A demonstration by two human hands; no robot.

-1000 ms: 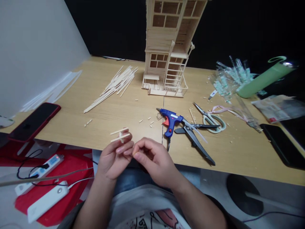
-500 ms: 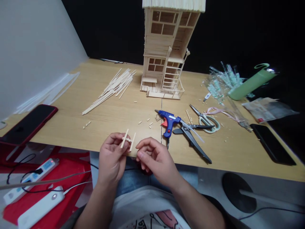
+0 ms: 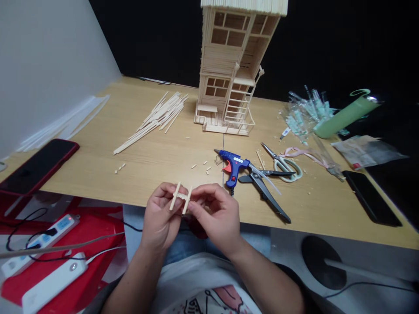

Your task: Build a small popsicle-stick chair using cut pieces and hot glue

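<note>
Just above the near edge of the tabletop, the small stick frame sits between both hands: two parallel wooden sticks bridged by a row of short pieces. The left hand grips it, thumb and fingers closed around its left side; the right hand seems to pinch the right stick lightly, thumb in front. It should be very light and fairly stiff — but fragile where the short pieces join, so the lengths of the two sticks look the safest hold, with little squeeze across the middle. Beyond lie the blue glue gun, black-handled cutters and short offcuts, then a loose pile of thin sticks and — farthest back — a wooden model house
</note>
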